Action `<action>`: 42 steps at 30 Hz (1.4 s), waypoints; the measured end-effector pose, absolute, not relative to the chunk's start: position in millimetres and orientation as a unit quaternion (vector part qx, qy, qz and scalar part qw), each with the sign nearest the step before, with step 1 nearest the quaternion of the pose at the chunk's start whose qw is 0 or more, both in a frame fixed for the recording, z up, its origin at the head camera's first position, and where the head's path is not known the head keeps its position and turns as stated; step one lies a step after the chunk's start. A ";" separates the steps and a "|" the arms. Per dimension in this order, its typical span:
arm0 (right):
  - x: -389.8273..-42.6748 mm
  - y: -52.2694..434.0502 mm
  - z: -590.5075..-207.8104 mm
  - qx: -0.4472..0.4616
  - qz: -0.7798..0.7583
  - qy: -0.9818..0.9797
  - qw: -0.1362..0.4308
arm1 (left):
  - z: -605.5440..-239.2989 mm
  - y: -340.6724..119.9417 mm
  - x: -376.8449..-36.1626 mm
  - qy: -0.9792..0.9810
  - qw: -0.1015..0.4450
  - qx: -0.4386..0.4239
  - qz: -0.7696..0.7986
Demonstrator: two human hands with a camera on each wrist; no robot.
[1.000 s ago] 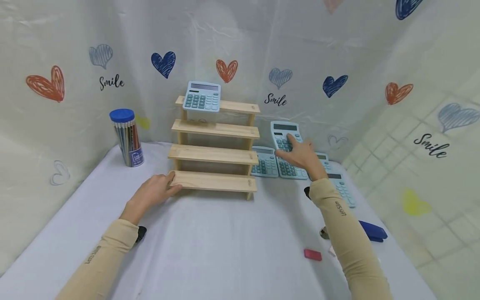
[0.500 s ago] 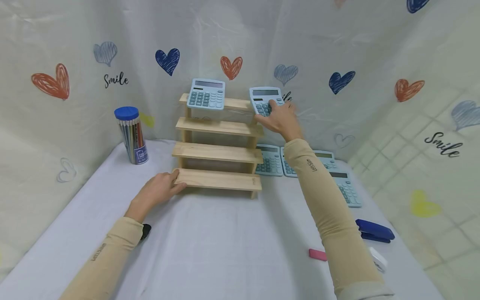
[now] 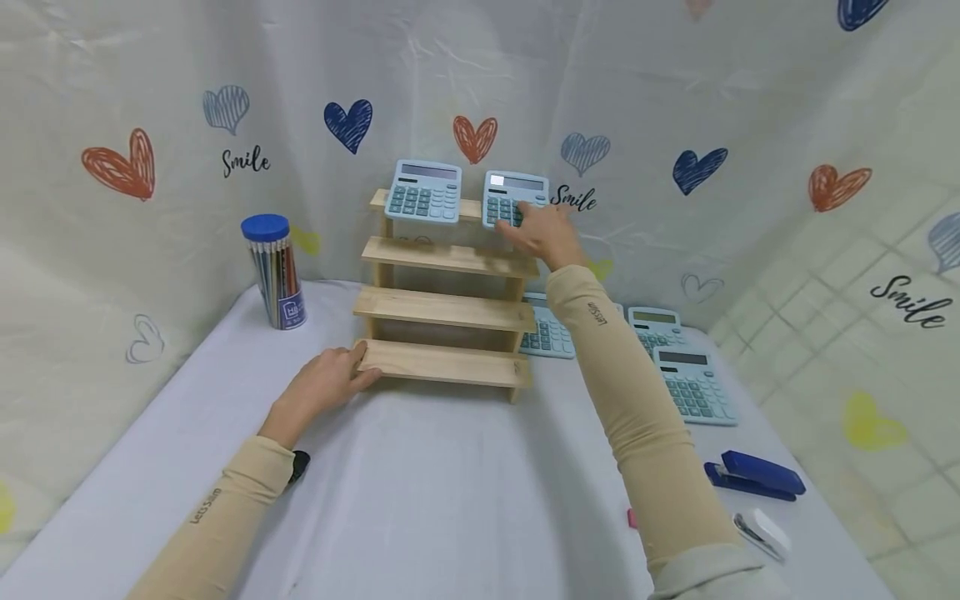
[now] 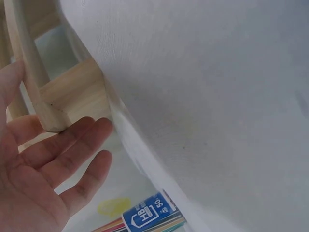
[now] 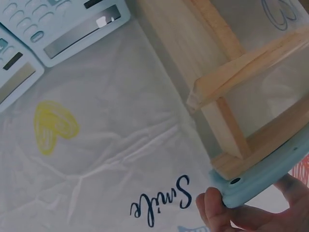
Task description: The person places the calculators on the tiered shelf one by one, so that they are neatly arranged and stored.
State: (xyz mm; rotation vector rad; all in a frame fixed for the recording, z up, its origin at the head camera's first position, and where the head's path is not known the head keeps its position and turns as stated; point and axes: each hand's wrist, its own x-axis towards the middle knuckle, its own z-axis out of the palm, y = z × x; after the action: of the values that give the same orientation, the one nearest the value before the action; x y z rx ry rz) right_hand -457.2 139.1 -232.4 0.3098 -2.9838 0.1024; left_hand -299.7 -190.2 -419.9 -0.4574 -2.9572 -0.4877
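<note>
A stepped wooden rack point(image 3: 442, 308) stands at the back of the white table point(image 3: 442, 492). One light blue calculator point(image 3: 424, 191) leans on its top step. My right hand point(image 3: 542, 233) grips a second light blue calculator point(image 3: 511, 197) and holds it on the top step beside the first; in the right wrist view its back edge point(image 5: 263, 179) sits against the rack's frame point(image 5: 227, 82) with my fingertips point(image 5: 217, 210) under it. My left hand point(image 3: 322, 385) rests with straight fingers against the left end of the bottom step point(image 4: 72, 96).
Several more blue calculators point(image 3: 690, 379) lie on the table right of the rack. A blue-lidded tub of pencils point(image 3: 274, 272) stands at the back left. A blue stapler point(image 3: 753, 477) and a white object point(image 3: 763, 533) lie near the right edge.
My right hand lifted a calculator from the table at the right, carried it up and left, and now holds it on the top step. My left hand stayed on the bottom step.
</note>
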 end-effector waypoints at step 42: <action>-353.2 412.3 -320.8 -0.039 0.064 -0.989 -0.131 | -417.5 -188.7 -295.8 -0.973 0.052 -0.158 -0.160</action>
State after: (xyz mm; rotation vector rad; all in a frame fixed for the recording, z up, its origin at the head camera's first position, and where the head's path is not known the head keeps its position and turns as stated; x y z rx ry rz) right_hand -353.2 412.3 -320.8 -0.1352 -3.3939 0.2194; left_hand -295.8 -188.7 -417.5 -0.4805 -2.9600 -0.4858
